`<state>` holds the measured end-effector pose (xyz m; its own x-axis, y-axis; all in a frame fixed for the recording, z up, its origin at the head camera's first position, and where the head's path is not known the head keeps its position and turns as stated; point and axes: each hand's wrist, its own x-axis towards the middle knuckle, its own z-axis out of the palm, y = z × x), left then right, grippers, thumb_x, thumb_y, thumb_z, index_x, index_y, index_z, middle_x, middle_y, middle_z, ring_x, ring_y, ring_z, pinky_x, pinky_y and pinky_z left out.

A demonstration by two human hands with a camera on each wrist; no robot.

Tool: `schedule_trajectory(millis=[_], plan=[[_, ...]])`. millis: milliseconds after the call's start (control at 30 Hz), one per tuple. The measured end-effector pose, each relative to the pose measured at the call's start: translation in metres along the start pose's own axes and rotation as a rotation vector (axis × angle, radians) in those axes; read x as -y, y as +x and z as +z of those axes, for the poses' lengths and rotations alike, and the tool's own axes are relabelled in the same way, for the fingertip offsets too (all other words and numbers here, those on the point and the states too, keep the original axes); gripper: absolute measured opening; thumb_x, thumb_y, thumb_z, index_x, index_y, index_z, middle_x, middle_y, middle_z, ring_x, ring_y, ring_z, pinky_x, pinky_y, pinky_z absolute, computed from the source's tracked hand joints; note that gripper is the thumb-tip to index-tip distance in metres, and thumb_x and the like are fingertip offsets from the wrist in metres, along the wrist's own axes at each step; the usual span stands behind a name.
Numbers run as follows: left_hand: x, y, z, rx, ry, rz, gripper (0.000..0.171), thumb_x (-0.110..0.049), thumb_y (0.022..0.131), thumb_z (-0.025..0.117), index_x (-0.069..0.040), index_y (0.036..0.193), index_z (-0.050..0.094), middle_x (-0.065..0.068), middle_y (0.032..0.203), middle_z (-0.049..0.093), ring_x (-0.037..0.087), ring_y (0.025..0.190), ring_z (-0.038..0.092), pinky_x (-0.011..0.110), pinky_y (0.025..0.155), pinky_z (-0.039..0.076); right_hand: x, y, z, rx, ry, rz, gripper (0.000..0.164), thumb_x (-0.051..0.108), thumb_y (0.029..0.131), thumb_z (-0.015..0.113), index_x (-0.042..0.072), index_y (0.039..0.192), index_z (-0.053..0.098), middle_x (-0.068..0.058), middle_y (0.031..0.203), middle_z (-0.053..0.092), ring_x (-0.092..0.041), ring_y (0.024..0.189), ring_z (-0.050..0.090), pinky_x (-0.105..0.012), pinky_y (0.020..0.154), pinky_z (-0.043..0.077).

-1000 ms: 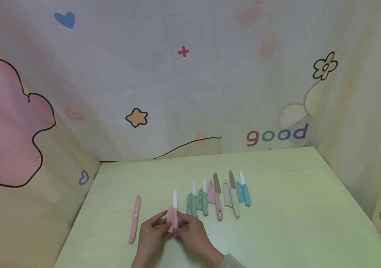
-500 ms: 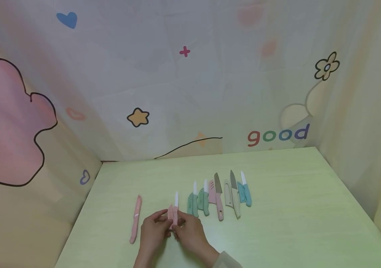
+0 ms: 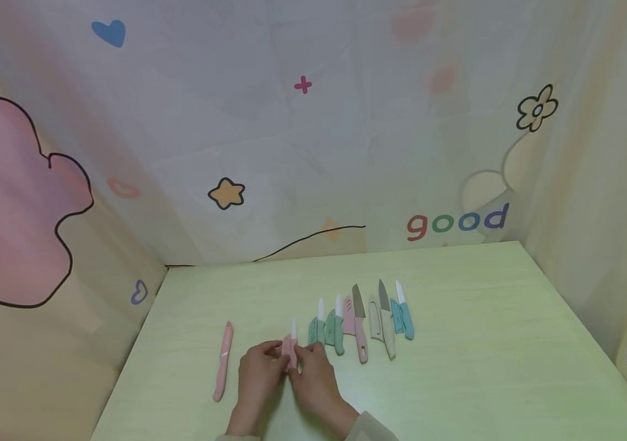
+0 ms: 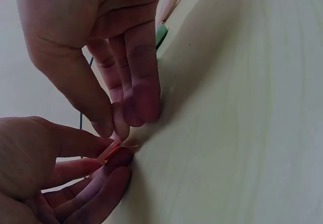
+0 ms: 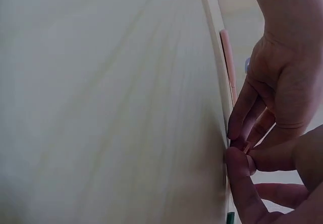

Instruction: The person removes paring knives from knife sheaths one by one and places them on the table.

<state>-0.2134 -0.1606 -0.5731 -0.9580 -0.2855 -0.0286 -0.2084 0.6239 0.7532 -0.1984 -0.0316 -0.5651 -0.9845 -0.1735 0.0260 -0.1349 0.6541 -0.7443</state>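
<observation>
In the head view a small pink knife (image 3: 293, 332) with a white blade points away from me at the middle front of the table. Beside it on the left is its pink sheath (image 3: 285, 345). My left hand (image 3: 260, 372) pinches the sheath between thumb and fingers. My right hand (image 3: 315, 375) pinches the knife's handle, mostly covered by the fingers. In the left wrist view the sheath (image 4: 109, 152) shows as a thin pink edge at my left fingertips. Both hands are close together, low over the table.
On the left lies a pink knife in its sheath (image 3: 223, 361). To the right, unsheathed knives lie beside their sheaths: two green knives (image 3: 338, 334), a dark-bladed pink knife (image 3: 361, 337), a beige knife (image 3: 387, 331) and a blue knife (image 3: 407, 321). A printed curtain (image 3: 291, 135) surrounds the table (image 3: 484, 343).
Both hands have moved slightly away from me and to the right, carrying the small pink knife and its sheath side by side. The other knives stay where they were.
</observation>
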Motion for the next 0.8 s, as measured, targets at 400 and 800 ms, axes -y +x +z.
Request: schedule_trajectory(millis=[400,800], plan=[[-0.01,0.008,0.003,-0.004,0.157,0.088,0.024,-0.02,0.079,0.075,-0.011,0.102,0.072,-0.003,0.067,0.059,0.013,0.055,0.049,0.028,0.047,0.041,0.002,0.004,0.0,0.038,-0.143,-0.058,0.04,0.013,0.091,0.062,-0.004,0.127,0.058,-0.013,0.107,0.053,-0.02,0.081,0.056,-0.039,0.069,0.055],[-0.017,0.012,0.008,0.001,0.206,0.094,0.025,-0.018,0.082,0.072,-0.011,0.106,0.073,-0.001,0.068,0.057,0.014,0.054,0.047,0.028,0.043,0.038,-0.001,0.007,0.0,-0.035,-0.254,-0.12,0.029,0.01,0.091,0.059,-0.005,0.115,0.063,-0.015,0.102,0.05,-0.017,0.063,0.052,-0.029,0.051,0.051]])
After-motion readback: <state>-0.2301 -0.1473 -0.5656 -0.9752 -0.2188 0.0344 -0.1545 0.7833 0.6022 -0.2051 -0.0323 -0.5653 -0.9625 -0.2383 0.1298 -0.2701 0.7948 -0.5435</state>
